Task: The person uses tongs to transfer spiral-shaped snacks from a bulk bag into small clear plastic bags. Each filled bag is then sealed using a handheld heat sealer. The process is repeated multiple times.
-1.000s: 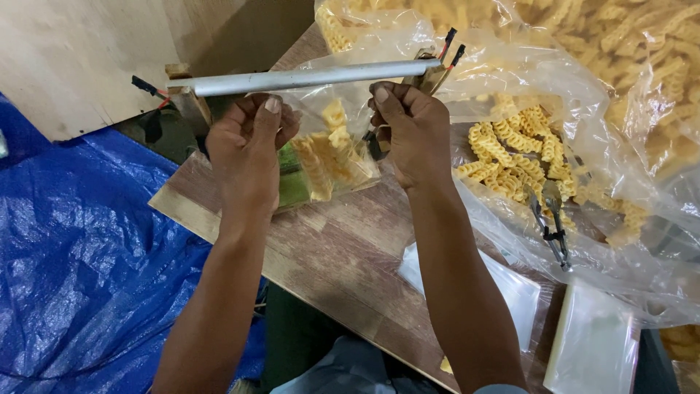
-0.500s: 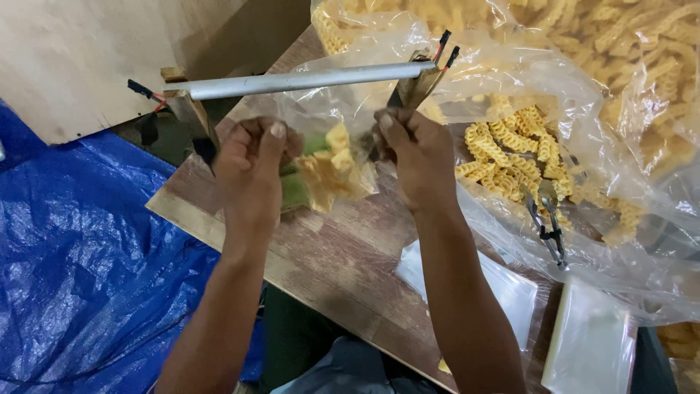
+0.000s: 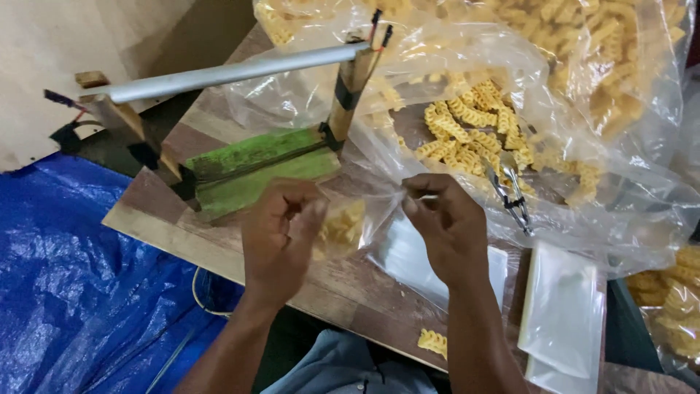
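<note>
Tarpaulin [image 3: 80, 292], blue and crumpled, fills the near left below the wooden surface [image 3: 219, 244]. Across the far right spreads a big clear plastic sheet [image 3: 627, 197] heaped with yellow ridged snack pieces [image 3: 474, 131], with a pair of metal tongs [image 3: 514, 197] lying on it just right of the right hand. At the far left of the surface stands a homemade sealer: a grey metal bar [image 3: 233, 73] carried on two wooden posts over a green base [image 3: 255, 168]. A stack of flat empty clear bags [image 3: 561, 314] lies at the near right. Between the hands hangs a small clear bag [image 3: 357, 219] holding a few snack pieces, just near of the green base. The left hand [image 3: 281, 233] is closed, pinching the bag's left edge; the right hand [image 3: 448, 226] is closed too, pinching its right edge. One stray snack piece [image 3: 432, 341] lies on the surface's near edge.
</note>
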